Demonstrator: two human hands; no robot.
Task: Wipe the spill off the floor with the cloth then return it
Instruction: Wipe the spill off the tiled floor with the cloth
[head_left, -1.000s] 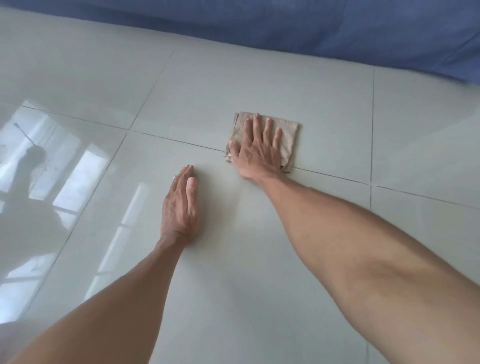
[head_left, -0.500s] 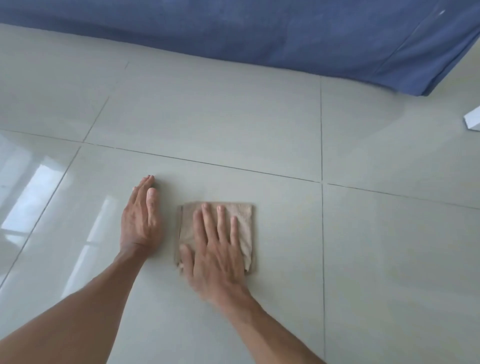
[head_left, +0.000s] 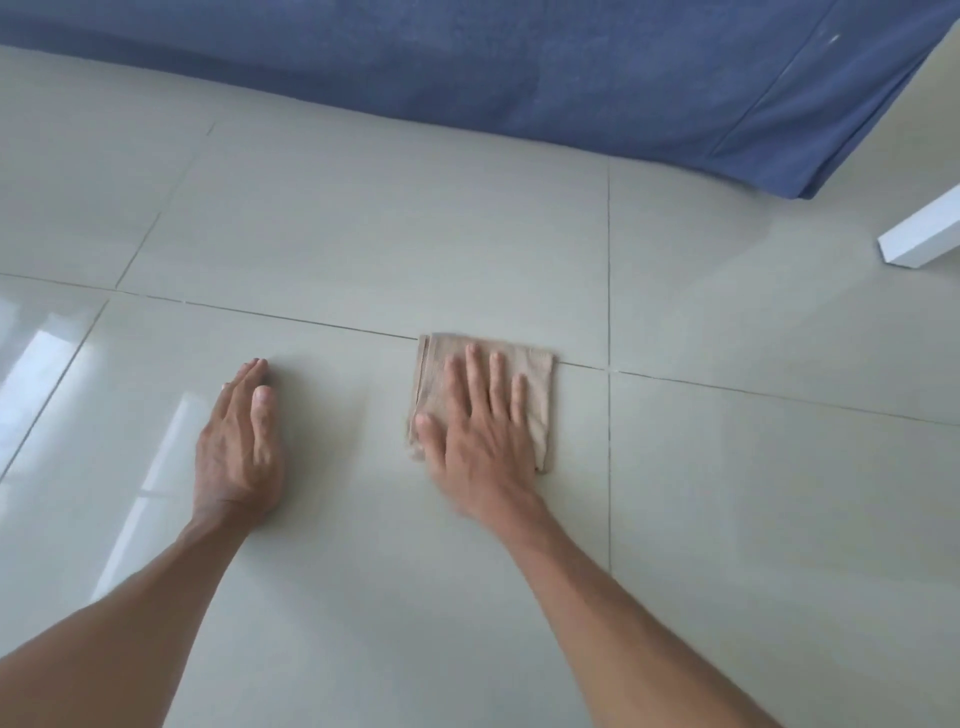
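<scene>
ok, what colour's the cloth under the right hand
Light beige or tan, plain: the cloth shows best in the head view.

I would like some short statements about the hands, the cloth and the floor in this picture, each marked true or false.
1. The right hand lies flat on the folded beige cloth. True.
2. The left hand grips a corner of the cloth. False: it rests flat on the glossy grey tiled floor, apart from the cloth.
3. The cloth's far edge lies along a grout line. True.
4. The blue fabric covers the cloth. False: it lies farther away, apart.
5. The cloth is crumpled into a ball. False: it lies flat and folded.
</scene>
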